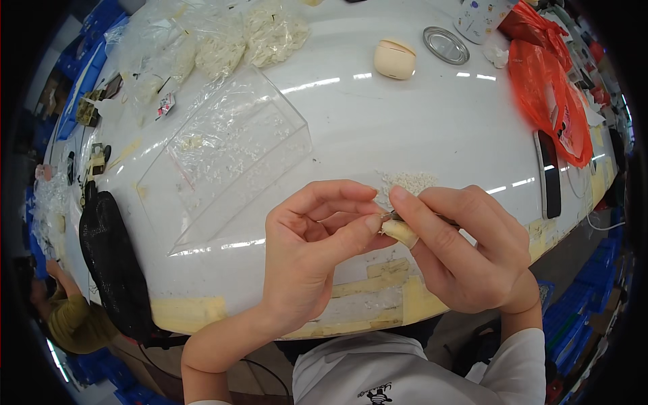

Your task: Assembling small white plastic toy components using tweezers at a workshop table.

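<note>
My left hand (307, 253) pinches a small white part between thumb and forefinger, right at the tip of a thin metal tool (398, 217). My right hand (466, 250) grips that tool like a pen, and a pale finger cot (400, 232) covers one of its fingertips. Both hands meet above the near edge of the white table (378, 128). Just behind them lies a small heap of tiny white parts (408, 181).
A clear plastic tray (229, 152) with scattered white bits lies to the left. Bags of white parts (223, 40) sit at the back left. A beige rounded case (395, 59), a metal lid (445, 45), an orange bag (550, 94), a phone (548, 174) and a black pouch (111, 263) surround the work spot.
</note>
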`<control>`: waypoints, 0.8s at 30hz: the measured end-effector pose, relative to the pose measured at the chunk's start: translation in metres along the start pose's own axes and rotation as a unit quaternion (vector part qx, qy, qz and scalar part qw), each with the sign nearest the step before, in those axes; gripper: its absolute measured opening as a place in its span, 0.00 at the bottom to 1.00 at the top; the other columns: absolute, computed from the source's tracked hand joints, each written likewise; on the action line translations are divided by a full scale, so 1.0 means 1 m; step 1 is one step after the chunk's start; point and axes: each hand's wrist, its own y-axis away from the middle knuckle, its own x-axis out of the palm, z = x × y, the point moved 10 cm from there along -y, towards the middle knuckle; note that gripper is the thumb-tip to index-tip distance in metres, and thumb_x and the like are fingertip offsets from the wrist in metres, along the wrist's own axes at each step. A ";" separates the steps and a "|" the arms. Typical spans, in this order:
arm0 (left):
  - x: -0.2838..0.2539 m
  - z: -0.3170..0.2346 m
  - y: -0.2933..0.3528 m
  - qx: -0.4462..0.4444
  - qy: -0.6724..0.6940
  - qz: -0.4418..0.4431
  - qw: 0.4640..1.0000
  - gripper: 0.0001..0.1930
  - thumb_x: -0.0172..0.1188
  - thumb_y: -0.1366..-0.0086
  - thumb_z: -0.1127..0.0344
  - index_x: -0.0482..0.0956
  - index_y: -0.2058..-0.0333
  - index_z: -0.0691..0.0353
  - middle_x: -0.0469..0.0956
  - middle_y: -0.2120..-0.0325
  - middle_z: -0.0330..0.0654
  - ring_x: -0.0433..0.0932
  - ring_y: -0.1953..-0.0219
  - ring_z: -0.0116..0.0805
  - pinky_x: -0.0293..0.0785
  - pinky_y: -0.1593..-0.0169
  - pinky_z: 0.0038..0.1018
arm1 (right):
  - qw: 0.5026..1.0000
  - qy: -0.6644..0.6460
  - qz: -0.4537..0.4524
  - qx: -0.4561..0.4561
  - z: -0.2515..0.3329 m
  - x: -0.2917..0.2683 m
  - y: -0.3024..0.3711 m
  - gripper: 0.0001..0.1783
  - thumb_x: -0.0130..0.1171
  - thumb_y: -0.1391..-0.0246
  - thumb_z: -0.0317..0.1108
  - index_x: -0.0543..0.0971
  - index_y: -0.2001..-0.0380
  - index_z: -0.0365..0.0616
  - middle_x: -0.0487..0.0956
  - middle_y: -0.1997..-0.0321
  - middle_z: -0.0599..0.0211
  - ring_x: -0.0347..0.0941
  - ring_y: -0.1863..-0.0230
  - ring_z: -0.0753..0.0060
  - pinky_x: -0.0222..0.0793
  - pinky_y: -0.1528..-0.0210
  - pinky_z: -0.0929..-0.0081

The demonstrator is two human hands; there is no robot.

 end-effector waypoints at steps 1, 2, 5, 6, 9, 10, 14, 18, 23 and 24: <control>0.000 -0.001 0.000 0.000 0.002 0.001 1.000 0.14 0.58 0.45 0.81 0.75 0.58 0.68 0.79 0.68 0.45 0.78 0.65 0.29 0.79 0.59 0.24 | 1.000 -0.004 -0.007 0.002 0.000 0.000 0.000 0.23 0.59 0.69 0.18 0.82 0.62 0.38 0.77 0.69 0.65 0.66 0.77 0.75 0.65 0.76 0.83; 0.000 -0.001 0.000 0.000 0.004 0.002 1.000 0.13 0.58 0.44 0.81 0.75 0.58 0.68 0.79 0.68 0.45 0.78 0.65 0.29 0.79 0.59 0.24 | 1.000 -0.007 -0.013 0.004 -0.001 -0.001 0.000 0.23 0.59 0.69 0.18 0.82 0.62 0.38 0.77 0.69 0.65 0.66 0.77 0.75 0.65 0.76 0.83; -0.002 -0.002 0.001 0.001 0.006 0.002 1.000 0.13 0.58 0.44 0.81 0.75 0.59 0.68 0.79 0.68 0.45 0.78 0.65 0.29 0.79 0.59 0.24 | 1.000 -0.012 -0.017 0.004 0.000 0.000 -0.001 0.23 0.59 0.69 0.18 0.82 0.62 0.38 0.77 0.69 0.65 0.66 0.77 0.75 0.65 0.76 0.83; -0.003 -0.002 0.001 0.000 0.006 0.001 1.000 0.13 0.59 0.45 0.81 0.75 0.59 0.68 0.79 0.68 0.45 0.78 0.65 0.29 0.79 0.59 0.24 | 1.000 -0.013 -0.015 0.003 0.000 0.001 -0.001 0.23 0.59 0.69 0.18 0.82 0.62 0.38 0.77 0.69 0.65 0.66 0.77 0.75 0.65 0.76 0.83; -0.004 -0.002 0.001 -0.001 0.005 0.000 1.000 0.13 0.59 0.45 0.81 0.75 0.59 0.68 0.79 0.69 0.45 0.78 0.65 0.28 0.79 0.59 0.24 | 1.000 -0.015 -0.011 0.002 0.001 0.002 -0.002 0.22 0.59 0.69 0.18 0.82 0.62 0.38 0.77 0.69 0.64 0.66 0.77 0.75 0.65 0.76 0.84; -0.004 -0.001 0.001 -0.002 0.002 0.000 1.000 0.13 0.58 0.44 0.81 0.75 0.59 0.68 0.79 0.69 0.45 0.78 0.65 0.29 0.79 0.58 0.24 | 1.000 -0.013 -0.004 0.004 0.001 0.002 -0.002 0.22 0.59 0.68 0.18 0.82 0.62 0.38 0.77 0.69 0.64 0.66 0.77 0.75 0.65 0.76 0.83; -0.002 -0.002 0.001 -0.003 -0.009 0.000 1.000 0.12 0.58 0.43 0.80 0.75 0.58 0.68 0.79 0.69 0.45 0.78 0.65 0.29 0.79 0.57 0.25 | 1.000 -0.006 0.016 0.011 0.000 0.002 -0.003 0.21 0.59 0.67 0.18 0.82 0.62 0.37 0.77 0.69 0.64 0.66 0.77 0.75 0.65 0.76 0.83; 0.007 -0.004 0.003 -0.013 0.032 0.008 0.999 0.12 0.56 0.42 0.79 0.75 0.57 0.69 0.79 0.68 0.46 0.78 0.64 0.31 0.79 0.55 0.27 | 0.998 -0.054 -0.010 0.021 -0.007 -0.006 -0.005 0.20 0.61 0.65 0.19 0.82 0.62 0.38 0.77 0.69 0.64 0.66 0.77 0.77 0.64 0.76 0.84; 0.005 -0.010 0.003 -0.019 0.033 0.005 0.999 0.11 0.54 0.42 0.80 0.77 0.59 0.68 0.78 0.65 0.45 0.79 0.64 0.35 0.82 0.59 0.30 | 0.989 -0.131 -0.009 0.066 -0.020 -0.015 -0.013 0.19 0.62 0.64 0.21 0.83 0.62 0.39 0.78 0.69 0.64 0.65 0.77 0.78 0.62 0.76 0.85; 0.005 -0.010 0.003 -0.020 0.034 0.006 0.999 0.11 0.54 0.42 0.80 0.77 0.59 0.68 0.78 0.65 0.45 0.79 0.64 0.35 0.82 0.59 0.30 | 0.989 -0.129 -0.009 0.067 -0.021 -0.016 -0.014 0.19 0.62 0.64 0.21 0.83 0.62 0.39 0.78 0.69 0.64 0.65 0.77 0.78 0.62 0.76 0.85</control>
